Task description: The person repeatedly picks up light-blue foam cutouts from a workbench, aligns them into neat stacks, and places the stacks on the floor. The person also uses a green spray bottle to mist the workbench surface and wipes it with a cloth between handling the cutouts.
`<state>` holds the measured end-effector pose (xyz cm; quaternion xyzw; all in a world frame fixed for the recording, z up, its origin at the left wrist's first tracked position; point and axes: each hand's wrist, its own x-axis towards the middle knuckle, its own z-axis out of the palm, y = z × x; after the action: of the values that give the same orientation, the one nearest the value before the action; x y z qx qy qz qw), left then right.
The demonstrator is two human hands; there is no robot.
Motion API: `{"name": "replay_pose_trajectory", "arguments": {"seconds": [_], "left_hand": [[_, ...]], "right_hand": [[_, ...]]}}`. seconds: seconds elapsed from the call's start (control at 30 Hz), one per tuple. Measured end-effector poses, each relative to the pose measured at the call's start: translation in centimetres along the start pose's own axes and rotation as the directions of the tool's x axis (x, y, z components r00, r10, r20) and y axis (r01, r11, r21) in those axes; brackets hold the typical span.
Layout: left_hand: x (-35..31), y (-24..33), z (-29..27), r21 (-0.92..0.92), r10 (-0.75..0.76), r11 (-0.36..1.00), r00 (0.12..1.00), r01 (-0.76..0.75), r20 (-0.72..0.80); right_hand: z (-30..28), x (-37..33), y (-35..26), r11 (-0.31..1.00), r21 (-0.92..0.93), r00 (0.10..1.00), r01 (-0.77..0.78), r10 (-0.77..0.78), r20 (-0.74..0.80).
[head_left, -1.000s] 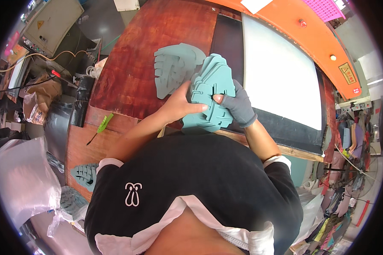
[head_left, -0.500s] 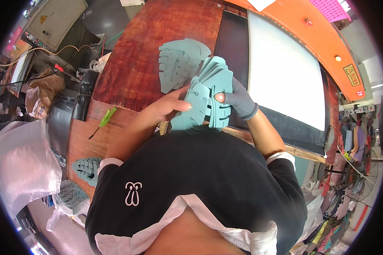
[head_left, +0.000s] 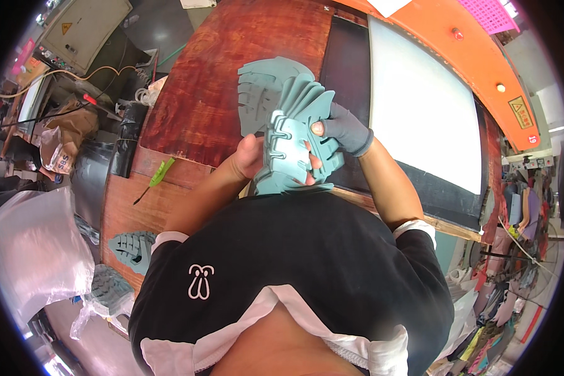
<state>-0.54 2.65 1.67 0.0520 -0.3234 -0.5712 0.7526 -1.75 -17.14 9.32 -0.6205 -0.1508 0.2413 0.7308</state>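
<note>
In front of my chest is a fanned stack of teal slotted shoe-upper pieces [head_left: 286, 141], held between both hands. My left hand [head_left: 249, 158] is bare and grips the stack's left side, its fingers mostly hidden behind the pieces. Some fingertips show in the gap at the middle of the stack; whose hand they belong to is hard to tell. My right hand [head_left: 348, 130], in a grey glove with a bare thumb tip, pinches the right part, thumb on top. Behind the stack, another pile of teal pieces [head_left: 257, 94] lies on the red-brown wooden board [head_left: 200, 94].
An orange machine [head_left: 482, 69] with a red button and a white pad [head_left: 426, 106] stands at the right. A green-handled tool [head_left: 161, 173] lies on the left bench edge. More teal pieces [head_left: 131, 247] sit by my left elbow, near plastic bags [head_left: 37, 241].
The held stack has turned and its upper ends are fanned wider. My left thumb has moved off the top face to the stack's left edge. My right hand has shifted slightly left.
</note>
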Motion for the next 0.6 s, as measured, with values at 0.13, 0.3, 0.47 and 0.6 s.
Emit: {"name": "replay_pose_trajectory", "arguments": {"seconds": [0.13,0.3,0.47,0.6], "left_hand": [[0.3,0.7,0.3,0.028,0.079,0.997,0.994,-0.078,-0.069],[1.4,1.5,2.5,0.415,0.167,0.909,0.938,-0.028,-0.303],[2.1,1.0,3.7,0.384,0.116,0.924,0.957,-0.006,-0.265],[1.7,0.8,2.5,-0.001,0.219,0.975,0.964,-0.221,-0.154]], "right_hand": [[0.1,-0.1,-0.5,0.933,-0.347,0.951,0.09,-0.185,-0.25],[1.3,-0.9,-1.2,0.892,-0.396,0.804,0.219,-0.395,-0.445],[3.6,-0.4,-1.4,0.949,-0.145,0.824,0.282,-0.316,-0.47],[5.1,-0.6,-1.0,0.919,-0.102,0.781,0.381,-0.379,-0.497]]}}
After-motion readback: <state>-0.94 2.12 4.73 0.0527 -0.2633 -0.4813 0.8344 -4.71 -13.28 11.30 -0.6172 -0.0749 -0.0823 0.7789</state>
